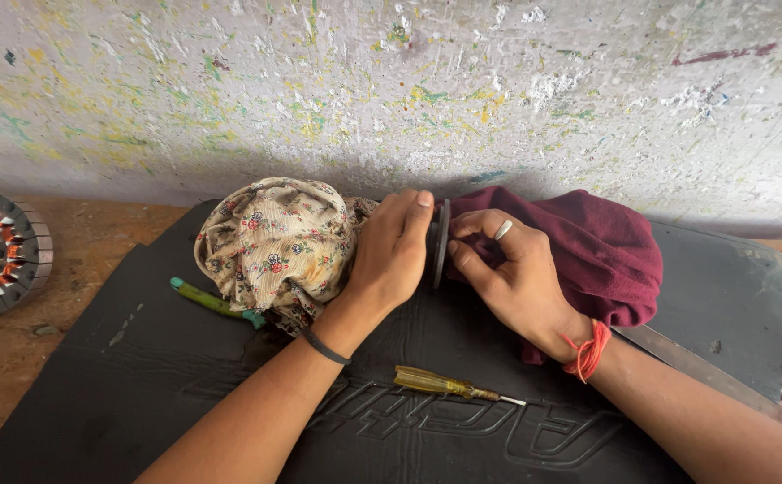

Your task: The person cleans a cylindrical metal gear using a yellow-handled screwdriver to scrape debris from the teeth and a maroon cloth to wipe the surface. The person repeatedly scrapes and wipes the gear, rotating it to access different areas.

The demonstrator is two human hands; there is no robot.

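Note:
My left hand (391,251) presses on a bundle wrapped in floral beige cloth (270,242) and touches a thin dark metal disc (442,240) that stands on edge between my hands. My right hand (507,269), with a ring and a red wrist thread, grips the disc's other side against a maroon cloth (588,246). What the cloths cover is hidden. A yellow-handled screwdriver (449,385) lies on the black mat (140,376) between my forearms.
A green-handled tool (211,300) pokes out from under the floral cloth. A round motor stator with copper windings (1,251) sits at far left on the wooden bench. A paint-spattered wall (391,90) rises behind. A metal strip (695,363) lies at right.

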